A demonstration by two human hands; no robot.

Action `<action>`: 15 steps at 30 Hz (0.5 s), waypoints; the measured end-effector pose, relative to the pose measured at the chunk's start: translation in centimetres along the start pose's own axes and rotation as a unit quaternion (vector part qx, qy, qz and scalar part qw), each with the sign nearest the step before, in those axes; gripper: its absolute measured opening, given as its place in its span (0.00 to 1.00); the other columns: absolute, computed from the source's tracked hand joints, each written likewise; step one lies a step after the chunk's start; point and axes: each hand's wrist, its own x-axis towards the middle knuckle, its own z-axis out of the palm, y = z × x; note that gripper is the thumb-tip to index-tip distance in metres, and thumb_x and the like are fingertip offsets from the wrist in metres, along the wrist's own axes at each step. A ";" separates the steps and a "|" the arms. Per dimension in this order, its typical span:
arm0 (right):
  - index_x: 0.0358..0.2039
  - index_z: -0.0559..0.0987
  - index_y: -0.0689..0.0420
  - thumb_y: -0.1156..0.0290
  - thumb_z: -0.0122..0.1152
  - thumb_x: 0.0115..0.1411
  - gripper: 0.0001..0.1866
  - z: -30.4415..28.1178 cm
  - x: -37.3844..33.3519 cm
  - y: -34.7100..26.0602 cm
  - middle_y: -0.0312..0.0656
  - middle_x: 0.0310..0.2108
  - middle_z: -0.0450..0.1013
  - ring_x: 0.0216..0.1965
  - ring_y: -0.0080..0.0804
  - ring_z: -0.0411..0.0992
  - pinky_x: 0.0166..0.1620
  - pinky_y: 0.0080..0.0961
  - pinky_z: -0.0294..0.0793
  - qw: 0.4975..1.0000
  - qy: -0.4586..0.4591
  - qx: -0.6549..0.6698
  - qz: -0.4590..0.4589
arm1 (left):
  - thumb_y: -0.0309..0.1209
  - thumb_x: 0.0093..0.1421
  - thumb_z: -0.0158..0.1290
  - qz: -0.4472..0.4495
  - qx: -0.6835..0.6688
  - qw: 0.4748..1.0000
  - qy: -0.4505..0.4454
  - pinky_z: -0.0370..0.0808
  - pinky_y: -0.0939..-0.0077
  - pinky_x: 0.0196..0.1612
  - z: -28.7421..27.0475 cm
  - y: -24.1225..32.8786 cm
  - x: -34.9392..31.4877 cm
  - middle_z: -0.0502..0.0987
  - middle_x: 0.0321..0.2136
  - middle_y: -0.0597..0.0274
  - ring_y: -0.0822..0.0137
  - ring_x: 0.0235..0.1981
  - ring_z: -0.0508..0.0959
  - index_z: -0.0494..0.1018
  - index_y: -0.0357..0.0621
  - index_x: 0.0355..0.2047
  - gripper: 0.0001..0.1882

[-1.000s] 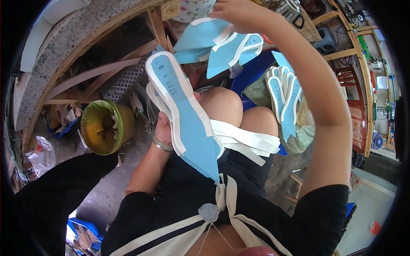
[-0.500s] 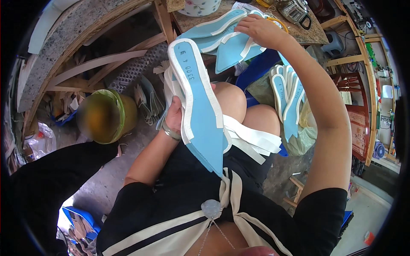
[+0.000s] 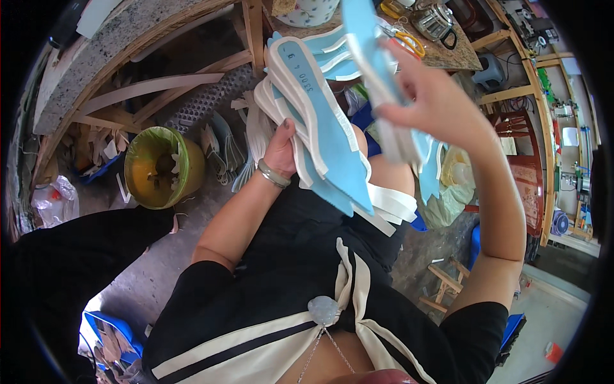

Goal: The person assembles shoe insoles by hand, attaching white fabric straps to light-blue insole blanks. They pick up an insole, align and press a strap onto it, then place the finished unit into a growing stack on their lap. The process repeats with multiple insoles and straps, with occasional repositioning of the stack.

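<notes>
My left hand grips a fanned stack of pale blue insoles with white edging, its thumb lying along the near side. The pointed ends hang toward my lap. My right hand, smeared by motion, is raised to the right of that stack and holds another blue insole, its pale edge also blurred; whether it is one piece or several I cannot tell. More blue insoles lie on the table edge beyond. White strips rest across my thigh. Further blue insoles sit to the right of my knees.
At the far side, a small table bears a glass teapot, yellow-handled scissors and a flowered pot. Left are a yellow bucket and a granite counter. A wooden stool stands at right.
My right hand has left the insoles on the table and come nearer, carrying an insole. My left hand's stack has shifted right and now shows fanned out.
</notes>
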 end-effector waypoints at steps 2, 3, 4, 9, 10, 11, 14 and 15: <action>0.63 0.58 0.61 0.61 0.65 0.45 0.46 2.3 -1.0 -1.4 0.50 0.26 0.75 0.26 0.37 0.74 0.35 0.29 0.72 0.997 0.015 0.067 -0.044 | 0.45 0.58 0.57 -0.009 -0.015 1.000 0.017 0.69 0.59 0.59 0.3 -0.4 0.2 0.69 0.55 0.53 0.56 0.55 0.71 0.57 0.40 0.61 0.37; 0.61 0.60 0.63 0.61 0.64 0.46 0.43 3.0 -1.1 -2.1 0.54 0.26 0.75 0.26 0.43 0.74 0.35 0.33 0.72 0.997 0.015 0.048 -0.056 | 0.45 0.58 0.57 -0.017 -0.014 0.999 0.024 0.69 0.58 0.59 0.6 -0.5 0.1 0.69 0.55 0.53 0.56 0.55 0.71 0.56 0.40 0.61 0.37; 0.61 0.61 0.64 0.61 0.63 0.46 0.42 3.6 -1.1 -2.8 0.55 0.26 0.75 0.27 0.46 0.75 0.35 0.35 0.72 0.999 0.009 0.020 -0.050 | 0.45 0.58 0.57 -0.023 -0.012 0.999 0.033 0.69 0.58 0.59 0.9 -0.6 0.0 0.69 0.55 0.52 0.56 0.56 0.71 0.56 0.40 0.61 0.38; 0.58 0.62 0.66 0.61 0.61 0.47 0.39 6.1 -1.1 -3.4 0.59 0.30 0.74 0.32 0.56 0.74 0.38 0.43 0.73 0.997 0.015 -0.047 -0.066 | 0.47 0.57 0.58 -0.014 -0.052 0.998 0.024 0.63 0.56 0.63 2.3 -0.9 -0.6 0.64 0.60 0.53 0.55 0.60 0.66 0.53 0.43 0.64 0.41; 0.59 0.61 0.66 0.61 0.61 0.47 0.40 6.4 -1.2 -3.5 0.59 0.30 0.74 0.32 0.56 0.74 0.38 0.43 0.73 0.996 0.017 -0.055 -0.067 | 0.48 0.56 0.57 -0.013 -0.040 0.999 0.021 0.61 0.56 0.63 2.2 -0.8 -0.7 0.63 0.60 0.54 0.54 0.60 0.65 0.52 0.44 0.64 0.42; 0.59 0.60 0.66 0.57 0.63 0.49 0.41 6.6 -1.2 -3.6 0.59 0.31 0.74 0.33 0.56 0.74 0.38 0.42 0.73 0.995 0.008 -0.062 -0.074 | 0.49 0.56 0.57 -0.012 -0.027 0.999 0.017 0.60 0.56 0.64 2.1 -0.6 -0.8 0.62 0.61 0.54 0.54 0.61 0.64 0.51 0.45 0.65 0.43; 0.59 0.59 0.66 0.52 0.65 0.50 0.44 6.9 -0.6 -3.9 0.59 0.31 0.74 0.33 0.57 0.74 0.38 0.42 0.73 0.996 -0.012 -0.044 -0.082 | 0.61 0.52 0.55 -0.032 0.049 0.997 0.058 0.58 0.54 0.65 2.2 0.2 -1.3 0.57 0.64 0.56 0.55 0.64 0.59 0.46 0.50 0.67 0.51; 0.58 0.62 0.65 0.47 0.66 0.49 0.45 6.5 -0.4 -4.3 0.57 0.30 0.75 0.33 0.55 0.74 0.38 0.41 0.73 0.996 -0.021 -0.041 -0.080 | 0.62 0.51 0.54 -0.028 0.060 0.997 0.048 0.58 0.54 0.65 1.9 0.4 -1.4 0.56 0.65 0.55 0.54 0.65 0.58 0.46 0.51 0.67 0.52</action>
